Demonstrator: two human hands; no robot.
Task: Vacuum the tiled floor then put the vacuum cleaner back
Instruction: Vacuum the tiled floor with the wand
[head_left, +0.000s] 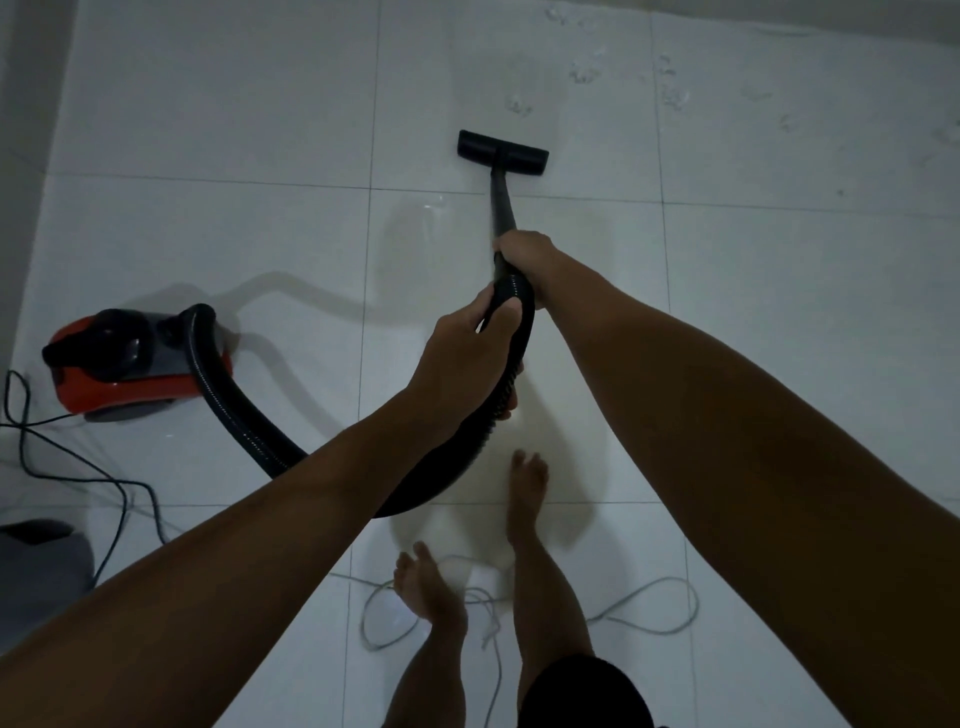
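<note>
Black wand (502, 200) runs from frame centre up to floor nozzle (502, 151); right hand (524, 254) grips wand, left hand (475, 353) grips hose (249, 431).

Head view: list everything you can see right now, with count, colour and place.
floor head: 1, black, on the tiles ahead
wand: 1, black, from floor head up to the hands
hose: 1, black, curving from canister to wand
canister: 1, red and black, on floor at left
dark cord: 1, black, trailing at left
pale cord: 1, whitish, looped by the feet
tiled floor: white, smudged far right
feet: 2, bare, on tiles
left hand: grips hose
right hand: grips wand
</note>
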